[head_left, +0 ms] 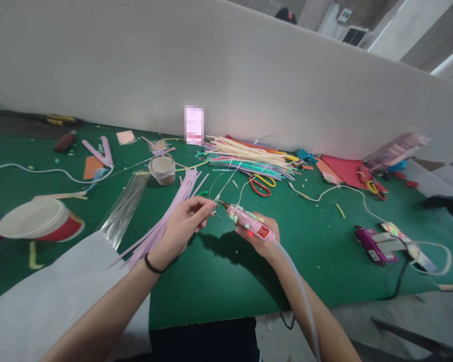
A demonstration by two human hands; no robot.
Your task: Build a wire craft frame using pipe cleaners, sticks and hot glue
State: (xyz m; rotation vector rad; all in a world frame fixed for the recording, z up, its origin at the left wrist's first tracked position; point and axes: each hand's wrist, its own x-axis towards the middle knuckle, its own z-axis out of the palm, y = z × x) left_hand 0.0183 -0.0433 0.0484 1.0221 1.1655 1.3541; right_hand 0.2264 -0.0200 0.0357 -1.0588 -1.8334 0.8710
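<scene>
My left hand [189, 218] pinches thin pale wires [232, 176] between thumb and fingertips, and their long ends rise toward the back. In my right hand [259, 231] lies a pink hot glue gun [251, 224] with an orange switch and a small red light. Its brown tip points left, close to the wires at my left fingertips; I cannot tell if they touch. A pale cord runs from its rear along my right forearm. Just left of my left hand lies a bundle of lilac pipe cleaners [184, 193].
At the back are multicoloured pipe cleaners [249, 156], red-and-yellow scissors [262, 185] and a lit screen [194, 124]. Leftward are a small tub [163, 169], wire stems [126, 206], a paper cup [41, 221] and a flat iron [102, 153]. Rightward sit a power strip [409, 247] and cables.
</scene>
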